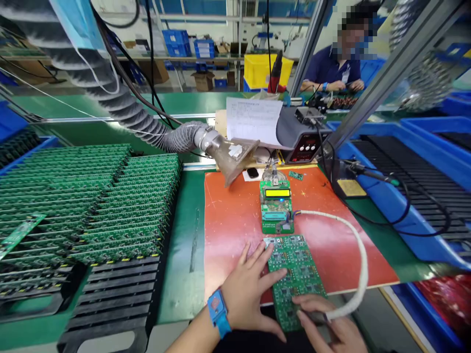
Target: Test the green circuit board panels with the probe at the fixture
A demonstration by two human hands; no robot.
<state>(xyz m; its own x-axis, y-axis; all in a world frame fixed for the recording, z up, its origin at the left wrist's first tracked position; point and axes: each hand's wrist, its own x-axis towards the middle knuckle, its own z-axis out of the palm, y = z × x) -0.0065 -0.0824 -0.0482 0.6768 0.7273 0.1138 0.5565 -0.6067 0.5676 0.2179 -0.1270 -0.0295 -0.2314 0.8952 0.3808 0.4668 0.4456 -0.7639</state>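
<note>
A green circuit board panel [302, 260] with rows of small chips lies at the front edge of the red mat. My left hand [245, 289] is spread open, its fingertips resting on the panel's left side. My right hand [331, 323] is closed round the end of a white sleeved cable [362, 245], low on the panel's right side. Those fingers hide the cable's tip, so its contact with the panel cannot be made out. The cable loops back to a green programmer board [277, 226] with a lit yellow display [277, 193], just beyond the panel.
Black racks [121, 279] packed with upright green boards fill the left. Above the mat [231, 220] hangs a fume hose nozzle [235, 159]. A soldering station [303, 142] stands behind, blue trays [397, 211] at right. Across the bench a person [331, 71] works.
</note>
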